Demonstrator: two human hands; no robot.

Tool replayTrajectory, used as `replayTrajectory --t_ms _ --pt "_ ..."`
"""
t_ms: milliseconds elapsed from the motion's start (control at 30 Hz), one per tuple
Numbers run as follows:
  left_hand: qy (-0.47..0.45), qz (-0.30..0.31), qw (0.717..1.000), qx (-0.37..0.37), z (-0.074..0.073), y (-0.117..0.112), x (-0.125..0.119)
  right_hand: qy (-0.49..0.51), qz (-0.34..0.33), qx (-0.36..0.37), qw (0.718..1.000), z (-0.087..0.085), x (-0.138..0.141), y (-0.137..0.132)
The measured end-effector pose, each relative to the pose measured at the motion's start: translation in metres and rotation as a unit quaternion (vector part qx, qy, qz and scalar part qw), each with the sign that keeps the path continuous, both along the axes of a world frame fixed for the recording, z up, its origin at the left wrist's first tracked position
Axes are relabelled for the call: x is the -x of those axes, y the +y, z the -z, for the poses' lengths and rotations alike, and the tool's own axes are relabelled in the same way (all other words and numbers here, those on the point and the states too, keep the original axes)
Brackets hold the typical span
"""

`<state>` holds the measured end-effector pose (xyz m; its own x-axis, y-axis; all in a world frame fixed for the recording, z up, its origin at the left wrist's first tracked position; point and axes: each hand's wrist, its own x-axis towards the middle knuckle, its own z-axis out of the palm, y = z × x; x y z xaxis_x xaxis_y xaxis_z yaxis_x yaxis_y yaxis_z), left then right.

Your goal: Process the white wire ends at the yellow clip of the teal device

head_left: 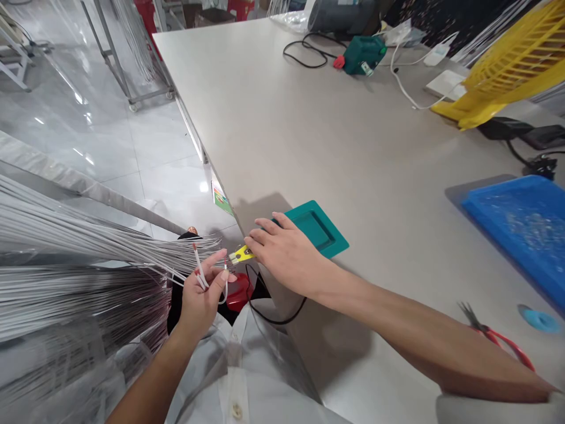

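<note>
My left hand (200,297) is closed on a thin white cable (226,288), pinched between thumb and fingers. The cable bends into a loop, and red shows at its ends. At the table's edge my right hand (291,256) is palm down, its thumb hidden underneath. A small yellow tool (242,254) with pale tips sticks out from under its index finger, gripped there and pointing at the cable's end. Partly beneath this hand lies a teal tray (338,242). How the hidden fingers hold the tool does not show.
Bundles of white cables (88,235) hang at my left. On the grey table (353,153) are red-handled pliers (489,333), a blue tray (489,203) of small clear parts, a blue ring (541,320), a yellow fan (512,65) and a green device (364,54). A black cord (282,322) loops below the edge.
</note>
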<state>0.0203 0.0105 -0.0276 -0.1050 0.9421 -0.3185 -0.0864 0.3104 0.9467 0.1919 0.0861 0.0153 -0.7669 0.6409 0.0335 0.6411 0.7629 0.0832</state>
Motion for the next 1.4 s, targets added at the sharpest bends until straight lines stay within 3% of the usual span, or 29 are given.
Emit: replayTrajectory --t_ms 167,433,1033,1267,1400 --pt "-0.003 -0.011 1.000 0.010 0.002 0.003 -0.005 -0.003 -0.003 0.052 0.999 -0.005 0.002 0.009" --pt "0.032 -0.073 0.996 0.030 0.001 0.002 -0.015 0.036 0.000 0.049 0.998 0.001 0.002 0.009" --pt "0.038 -0.072 0.996 0.036 0.003 0.005 -0.017 0.070 0.000 0.070 0.995 0.001 0.001 0.009" --pt "0.044 -0.081 0.995 0.030 0.003 0.003 -0.020 0.017 0.017 0.016 1.000 0.001 0.001 0.006" --pt "0.040 -0.084 0.995 0.024 0.001 0.002 -0.019 0.046 0.015 0.024 0.999 0.002 0.001 0.005"
